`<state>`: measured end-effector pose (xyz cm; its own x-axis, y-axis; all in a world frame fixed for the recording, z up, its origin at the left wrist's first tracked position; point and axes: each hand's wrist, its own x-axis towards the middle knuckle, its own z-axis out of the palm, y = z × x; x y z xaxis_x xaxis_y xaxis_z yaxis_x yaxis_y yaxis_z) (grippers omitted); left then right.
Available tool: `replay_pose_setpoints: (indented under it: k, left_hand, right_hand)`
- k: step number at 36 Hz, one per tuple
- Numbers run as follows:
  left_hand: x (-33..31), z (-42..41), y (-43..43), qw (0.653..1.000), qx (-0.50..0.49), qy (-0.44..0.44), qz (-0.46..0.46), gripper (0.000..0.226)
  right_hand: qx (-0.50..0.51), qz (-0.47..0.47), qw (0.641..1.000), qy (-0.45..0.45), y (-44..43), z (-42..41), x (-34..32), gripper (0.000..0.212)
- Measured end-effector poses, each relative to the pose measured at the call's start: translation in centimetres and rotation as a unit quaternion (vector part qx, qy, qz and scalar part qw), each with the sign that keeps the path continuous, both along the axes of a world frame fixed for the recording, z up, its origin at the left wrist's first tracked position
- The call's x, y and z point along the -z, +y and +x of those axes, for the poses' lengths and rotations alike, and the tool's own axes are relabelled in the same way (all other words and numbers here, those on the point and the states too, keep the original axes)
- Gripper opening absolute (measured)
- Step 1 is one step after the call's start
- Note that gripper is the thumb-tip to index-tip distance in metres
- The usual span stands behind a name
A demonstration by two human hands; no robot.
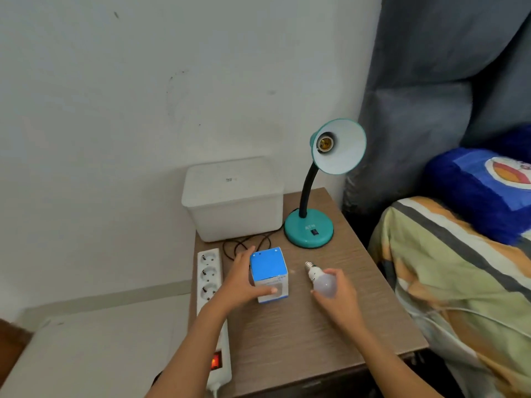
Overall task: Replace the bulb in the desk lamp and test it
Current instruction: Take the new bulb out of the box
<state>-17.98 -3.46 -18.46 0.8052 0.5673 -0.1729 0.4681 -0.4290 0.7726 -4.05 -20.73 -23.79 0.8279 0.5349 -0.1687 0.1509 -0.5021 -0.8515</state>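
Observation:
A teal desk lamp (309, 228) stands at the back of the wooden bedside table (310, 340). Its shade (340, 147) faces me and the socket (324, 143) inside holds no bulb. My left hand (244, 280) grips a blue and white bulb box (268, 271) standing upright on the table, thumb on its front face. My right hand (337, 297) holds a white bulb (321, 280) by its globe, lying just above or on the table, its screw base pointing up and to the left.
A white lidded plastic box (232, 199) sits behind the bulb box. A white power strip (211, 297) with a lit red switch runs along the table's left edge, with the lamp's black cord (244, 244) coiled near it. A bed with pillows lies to the right.

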Motion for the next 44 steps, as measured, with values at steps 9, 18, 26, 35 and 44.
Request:
replay_pose_setpoints:
  k: [9,18,26,35,44]
  left_hand:
    - [1.7,0.5,0.1,0.999,-0.006,-0.038,-0.027,0.096]
    - [1.7,1.2,0.4,0.998,0.019,-0.047,-0.045,0.094]
    - [2.0,1.2,0.3,0.997,0.026,-0.052,-0.054,0.099]
    - [1.5,1.3,0.5,0.996,0.042,-0.038,-0.066,0.104]
    - [1.5,1.4,0.6,0.994,0.047,-0.04,-0.085,0.105]
  right_hand:
    - [-0.035,-0.036,0.998,-0.024,0.1,0.8,-0.1,0.064]
    - [-0.136,0.048,0.972,-0.188,1.0,2.1,-5.2,0.045]
    - [-0.327,-0.067,0.913,-0.233,4.9,1.6,-7.6,0.041]
    - [-0.36,-0.139,0.883,-0.266,6.4,2.3,-9.0,0.044]
    - [-0.38,-0.16,0.867,-0.28,7.0,2.3,-9.5,0.056]
